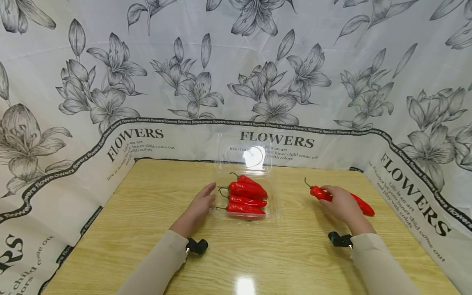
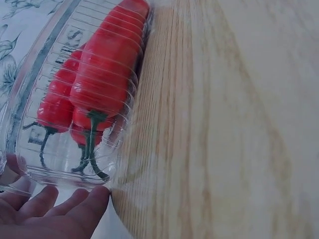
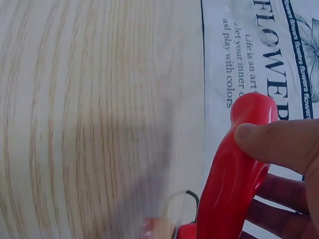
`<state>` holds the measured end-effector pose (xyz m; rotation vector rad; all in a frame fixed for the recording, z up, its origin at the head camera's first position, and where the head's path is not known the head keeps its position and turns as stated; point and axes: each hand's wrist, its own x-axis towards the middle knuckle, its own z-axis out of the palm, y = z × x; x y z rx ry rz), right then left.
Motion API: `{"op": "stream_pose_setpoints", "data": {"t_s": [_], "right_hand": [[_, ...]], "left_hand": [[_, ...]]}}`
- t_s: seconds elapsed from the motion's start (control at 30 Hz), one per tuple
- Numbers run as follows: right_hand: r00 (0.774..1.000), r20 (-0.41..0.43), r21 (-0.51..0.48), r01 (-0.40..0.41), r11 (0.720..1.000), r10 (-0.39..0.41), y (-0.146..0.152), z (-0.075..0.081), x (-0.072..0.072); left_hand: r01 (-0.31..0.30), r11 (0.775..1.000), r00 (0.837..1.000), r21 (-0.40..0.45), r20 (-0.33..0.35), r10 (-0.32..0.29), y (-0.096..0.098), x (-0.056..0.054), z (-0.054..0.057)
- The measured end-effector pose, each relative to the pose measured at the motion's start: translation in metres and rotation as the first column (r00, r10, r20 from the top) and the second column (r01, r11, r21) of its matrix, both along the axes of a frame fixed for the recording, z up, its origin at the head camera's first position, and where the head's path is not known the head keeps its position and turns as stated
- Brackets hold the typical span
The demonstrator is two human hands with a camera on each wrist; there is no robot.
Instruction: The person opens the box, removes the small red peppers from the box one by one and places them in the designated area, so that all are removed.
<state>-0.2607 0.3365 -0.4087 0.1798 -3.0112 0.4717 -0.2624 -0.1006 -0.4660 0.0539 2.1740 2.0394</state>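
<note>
Several red chili peppers (image 1: 246, 198) with green stems lie in a clear plastic clamshell box (image 1: 273, 209), its transparent lid raised at the back. My left hand (image 1: 200, 203) is at the box's left side. In the left wrist view its fairly straight fingers (image 2: 75, 209) touch or nearly touch the box wall near the stems. Off to the right, my right hand (image 1: 341, 205) grips a red chili pepper (image 3: 234, 174), thumb laid along it. Another red pepper (image 3: 187, 231) with a curved green stem shows low in the right wrist view, partly cut off.
Everything stands on a light wood-grain table (image 1: 155, 192). A white flower-printed cloth (image 1: 199, 141) with black lettering hangs around its back and sides. Dark wrist-worn cameras (image 1: 197, 246) sit at both cuffs.
</note>
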Motion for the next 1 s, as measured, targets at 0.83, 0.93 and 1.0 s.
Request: {"op": "stream_pose_setpoints", "data": {"t_s": [0.83,0.93,1.0], "right_hand": [[0.995,0.059,0.031,0.083,0.996,-0.085,0.047,-0.005,0.013],[0.994,0.059,0.037,0.088,0.995,-0.09,0.051,-0.006,0.014],[0.994,0.059,0.042,0.089,0.995,-0.091,0.055,-0.007,0.014]], "left_hand": [[0.009,0.999,1.0,0.034,-0.028,-0.008,0.0,-0.002,0.001],[0.007,0.999,1.0,0.034,-0.023,-0.006,-0.001,-0.002,0.001],[0.007,0.999,1.0,0.035,-0.019,-0.006,-0.001,-0.003,0.0]]}}
